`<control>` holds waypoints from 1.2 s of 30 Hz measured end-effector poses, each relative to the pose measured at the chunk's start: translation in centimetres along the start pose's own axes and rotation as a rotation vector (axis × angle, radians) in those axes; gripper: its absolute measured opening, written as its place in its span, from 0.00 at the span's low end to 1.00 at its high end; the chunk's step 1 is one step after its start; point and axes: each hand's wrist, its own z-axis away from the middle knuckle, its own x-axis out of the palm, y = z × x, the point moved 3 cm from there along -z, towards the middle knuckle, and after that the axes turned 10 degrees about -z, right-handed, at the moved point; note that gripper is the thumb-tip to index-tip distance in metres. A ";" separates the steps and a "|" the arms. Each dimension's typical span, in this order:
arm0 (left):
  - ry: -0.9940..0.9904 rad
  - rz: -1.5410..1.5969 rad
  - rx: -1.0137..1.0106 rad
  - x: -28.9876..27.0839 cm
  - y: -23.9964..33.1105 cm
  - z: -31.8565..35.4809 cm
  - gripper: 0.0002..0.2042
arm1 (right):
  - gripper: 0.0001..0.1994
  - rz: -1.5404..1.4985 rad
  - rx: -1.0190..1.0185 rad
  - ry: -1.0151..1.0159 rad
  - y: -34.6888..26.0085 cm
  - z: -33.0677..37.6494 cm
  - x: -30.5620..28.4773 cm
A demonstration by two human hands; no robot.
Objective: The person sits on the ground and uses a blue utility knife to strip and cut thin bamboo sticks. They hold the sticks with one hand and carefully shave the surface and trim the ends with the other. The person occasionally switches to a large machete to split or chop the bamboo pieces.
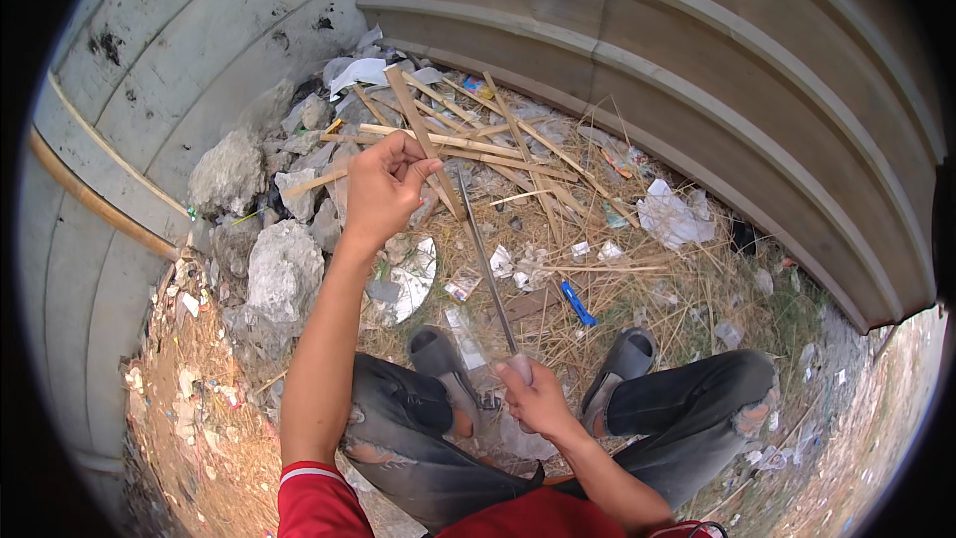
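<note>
Left grip (382, 191) pinches slat (408, 103); right grip (539, 399) clasps knife (489, 265).

Tilted tan slat (411, 107), slender blade (485, 259)

Left hand (386, 189) pinches well forward; right hand (539, 399), nearer, seems clenched.

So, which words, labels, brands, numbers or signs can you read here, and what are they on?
No text can be read.
Blue wrapper beyond the wooden strips: any print is too small.
Small packet: too blurred.
Long blade in the right hand: no lettering visible.
Pale wall: dark smudges, not letters.
</note>
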 end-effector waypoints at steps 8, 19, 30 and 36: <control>-0.014 -0.003 0.004 -1.2 -1.6 0.5 0.04 | 0.16 -0.604 0.126 -0.150 -8.9 5.8 1.4; -0.169 0.079 -0.018 -0.9 -0.8 0.9 0.02 | 0.13 0.001 -0.008 0.032 -2.5 1.6 0.0; -0.186 0.035 0.006 -0.6 -1.2 0.3 0.04 | 0.12 -0.263 -0.315 -0.038 -8.8 6.0 2.5; -0.110 0.074 0.071 -0.2 -1.4 0.3 0.02 | 0.13 -0.156 0.102 -0.011 -0.3 0.2 -0.8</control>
